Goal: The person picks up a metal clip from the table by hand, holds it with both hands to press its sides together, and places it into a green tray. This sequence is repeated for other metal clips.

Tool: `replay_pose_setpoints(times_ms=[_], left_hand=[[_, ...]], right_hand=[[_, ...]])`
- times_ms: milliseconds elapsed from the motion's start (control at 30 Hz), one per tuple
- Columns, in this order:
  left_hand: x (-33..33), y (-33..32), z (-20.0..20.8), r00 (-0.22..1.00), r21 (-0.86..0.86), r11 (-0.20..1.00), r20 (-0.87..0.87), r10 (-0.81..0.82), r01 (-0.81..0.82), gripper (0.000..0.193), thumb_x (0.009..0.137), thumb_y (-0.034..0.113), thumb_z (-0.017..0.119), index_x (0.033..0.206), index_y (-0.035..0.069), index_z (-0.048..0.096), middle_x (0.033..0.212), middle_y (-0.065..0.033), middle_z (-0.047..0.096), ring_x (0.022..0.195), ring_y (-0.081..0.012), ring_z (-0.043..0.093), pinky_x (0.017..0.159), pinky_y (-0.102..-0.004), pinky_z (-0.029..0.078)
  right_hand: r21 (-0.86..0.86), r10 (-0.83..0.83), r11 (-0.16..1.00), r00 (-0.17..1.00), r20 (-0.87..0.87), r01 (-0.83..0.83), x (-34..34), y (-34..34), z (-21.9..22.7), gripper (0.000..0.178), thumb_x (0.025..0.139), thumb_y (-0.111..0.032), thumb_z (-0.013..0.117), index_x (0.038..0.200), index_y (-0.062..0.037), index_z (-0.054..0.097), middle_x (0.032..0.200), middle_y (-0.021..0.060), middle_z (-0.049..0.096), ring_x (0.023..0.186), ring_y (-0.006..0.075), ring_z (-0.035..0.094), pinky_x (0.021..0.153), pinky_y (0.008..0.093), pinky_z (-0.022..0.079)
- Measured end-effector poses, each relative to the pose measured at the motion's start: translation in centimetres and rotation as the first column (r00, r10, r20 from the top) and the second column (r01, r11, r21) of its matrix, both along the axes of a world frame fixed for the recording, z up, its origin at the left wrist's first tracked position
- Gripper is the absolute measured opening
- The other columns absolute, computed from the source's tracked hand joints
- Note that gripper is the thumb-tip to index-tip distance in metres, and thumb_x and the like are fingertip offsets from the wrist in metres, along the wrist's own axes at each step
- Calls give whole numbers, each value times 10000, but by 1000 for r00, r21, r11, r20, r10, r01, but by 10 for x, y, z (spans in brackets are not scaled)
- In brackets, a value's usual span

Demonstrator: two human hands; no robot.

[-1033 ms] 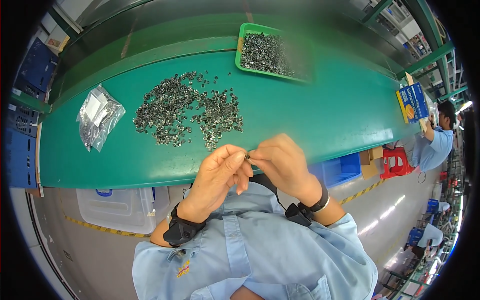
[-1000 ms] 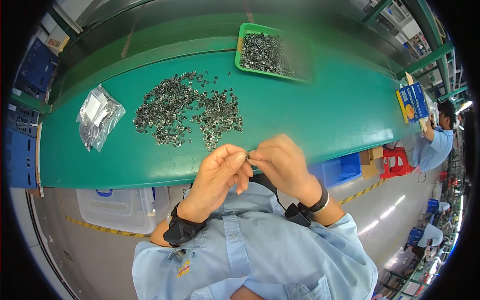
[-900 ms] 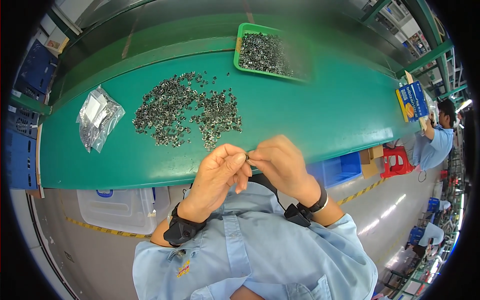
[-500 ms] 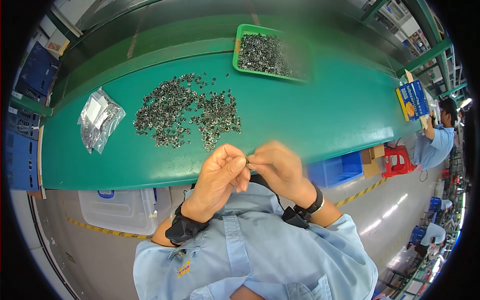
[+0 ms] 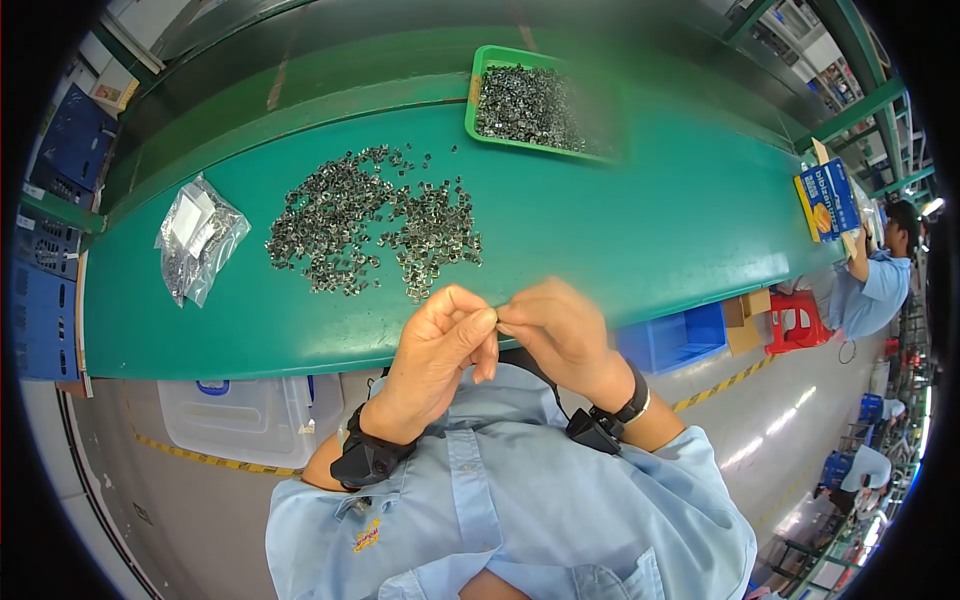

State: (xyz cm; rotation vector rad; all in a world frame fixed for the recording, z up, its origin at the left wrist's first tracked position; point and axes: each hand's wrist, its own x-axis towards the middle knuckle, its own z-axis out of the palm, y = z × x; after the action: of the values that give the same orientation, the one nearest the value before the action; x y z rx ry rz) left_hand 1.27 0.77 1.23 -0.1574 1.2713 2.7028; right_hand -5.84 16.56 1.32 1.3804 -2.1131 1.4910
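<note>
My left hand (image 5: 447, 345) and my right hand (image 5: 556, 335) meet fingertip to fingertip in front of my chest, over the table's near edge. Both are closed in a pinch on one small dark metal part (image 5: 498, 315), mostly hidden by the fingers. Beyond my hands a big pile of small square metal parts (image 5: 330, 220) lies on the green table (image 5: 600, 235). A smaller pile of like parts (image 5: 435, 230) adjoins it on the right. Farther back stands a green tray (image 5: 468, 125) filled with similar pieces; a blur covers its right end.
A clear plastic bag (image 5: 205, 240) of parts lies at the table's left. On the right are a blue and yellow box (image 5: 828, 200), a blue bin (image 5: 672, 340) below the edge, a red stool (image 5: 797, 322) and a seated co-worker (image 5: 875, 285). A lidded clear tub (image 5: 235, 415) sits below left.
The small part shows less between my fingertips than before. Both hands stay pinched together in nearly the same place. The piles and tray have not moved.
</note>
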Motion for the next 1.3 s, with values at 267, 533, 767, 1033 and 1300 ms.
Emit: replay_pose_setpoints(times_ms=[267, 533, 767, 1033, 1300], left_hand=[[2, 0, 1, 991, 305, 944, -10, -132, 129, 150, 947, 214, 504, 933, 64, 504, 680, -53, 582, 519, -141, 517, 473, -265, 393], [4, 6, -11, 989, 427, 892, -64, -134, 149, 163, 957, 243, 475, 981, 83, 490, 685, -69, 581, 441, -125, 455, 415, -263, 304], [4, 6, -8, 988, 403, 902, -75, -138, 157, 166, 950, 245, 491, 972, 81, 480, 675, -57, 552, 450, -128, 460, 415, -262, 304], [3, 4, -5, 992, 313, 942, -51, -114, 125, 181, 934, 243, 526, 929, 73, 463, 673, -56, 551, 458, -145, 481, 425, -274, 360], [1, 1, 2, 995, 142, 985, 16, -98, 94, 152, 949, 209, 501, 917, 64, 469, 666, -52, 556, 519, -139, 515, 469, -255, 413]], right_hand=[[-174, 83, 982, 992, 92, -66, 2, -3, -3, 179, 723, 26, 681, 874, -26, 601, 801, 77, 610, 691, 205, 601, 572, 296, 481], [-219, 117, 972, 985, 126, -87, 4, -5, -3, 182, 723, 43, 681, 869, -31, 602, 790, 75, 606, 672, 186, 592, 542, 280, 488], [-192, 116, 976, 990, 76, -100, 1, -6, -2, 179, 722, 35, 677, 871, -32, 603, 784, 72, 601, 667, 197, 592, 550, 288, 485], [-154, 126, 981, 991, 47, -117, -1, -5, -1, 176, 722, 41, 661, 870, -29, 598, 776, 75, 597, 662, 206, 592, 547, 292, 477], [-116, 104, 988, 994, 25, -100, -4, -1, -7, 169, 726, 37, 660, 866, -29, 591, 772, 77, 596, 666, 213, 594, 548, 297, 481]])
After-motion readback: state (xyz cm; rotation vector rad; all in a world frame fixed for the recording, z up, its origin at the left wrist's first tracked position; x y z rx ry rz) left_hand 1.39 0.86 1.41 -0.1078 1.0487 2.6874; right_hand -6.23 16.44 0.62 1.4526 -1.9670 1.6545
